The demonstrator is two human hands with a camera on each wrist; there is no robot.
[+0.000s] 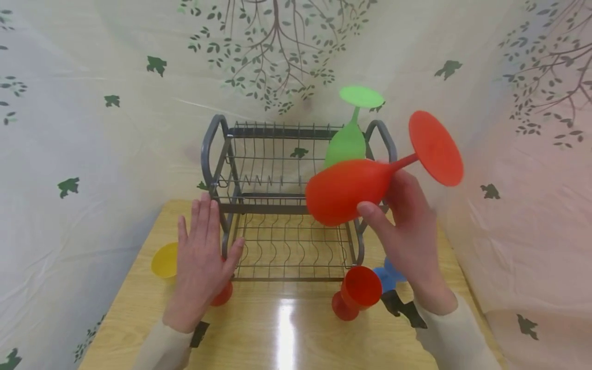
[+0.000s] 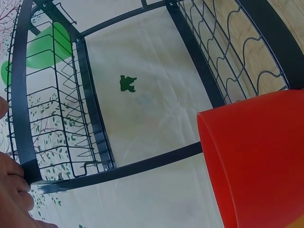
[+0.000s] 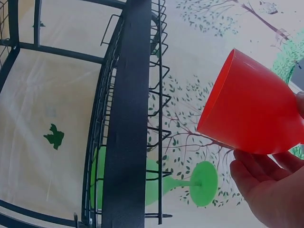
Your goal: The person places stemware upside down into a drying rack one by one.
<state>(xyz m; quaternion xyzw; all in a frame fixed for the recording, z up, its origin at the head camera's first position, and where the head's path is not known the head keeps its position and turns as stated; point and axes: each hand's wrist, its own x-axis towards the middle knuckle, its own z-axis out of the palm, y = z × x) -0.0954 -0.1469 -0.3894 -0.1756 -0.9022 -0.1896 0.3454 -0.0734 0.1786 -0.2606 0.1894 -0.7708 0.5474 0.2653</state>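
Note:
My right hand grips a red plastic wine glass by its bowl, thumb on the near side. The glass is tilted, with its foot up to the right and its mouth toward the left, in front of the upper tier of a dark two-tier dish rack. In the right wrist view, the red glass's bowl is beside the rack's top. A green wine glass stands upside down at the upper tier's right end. My left hand, fingers straight, rests at the rack's left front corner.
On the wooden table, a red goblet stands at the rack's front right, with a blue cup beside it. A yellow cup and another red goblet are partly hidden by my left hand. Leaf-printed sheeting surrounds the table.

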